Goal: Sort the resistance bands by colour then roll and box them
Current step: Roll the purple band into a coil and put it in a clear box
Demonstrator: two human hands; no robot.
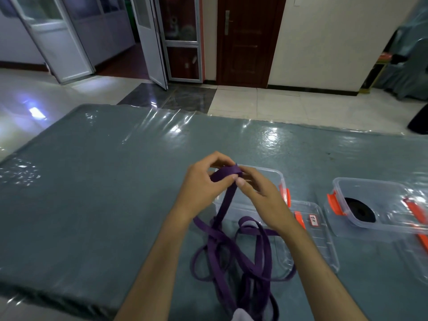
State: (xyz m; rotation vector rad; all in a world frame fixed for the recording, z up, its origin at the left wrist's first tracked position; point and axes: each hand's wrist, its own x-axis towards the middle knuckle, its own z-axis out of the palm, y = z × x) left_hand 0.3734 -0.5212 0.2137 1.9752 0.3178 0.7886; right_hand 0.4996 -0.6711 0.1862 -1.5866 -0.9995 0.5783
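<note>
1. Purple resistance band [231, 249]: one end is raised above the table [92, 181]; the remaining loops lie on the table near its front edge.
2. Left hand [203, 181] and right hand [259, 193]: both pinch the raised end.
3. Clear box [266, 181] behind the hands: contents hidden.
4. Right-hand box [375, 205]: contains a black rolled band [359, 209].
5. Lid [322, 232]: lies flat between the boxes.

Both hands raised together, left hand [203, 181] and right hand [259, 193] with fingers curled, pinching.
</note>
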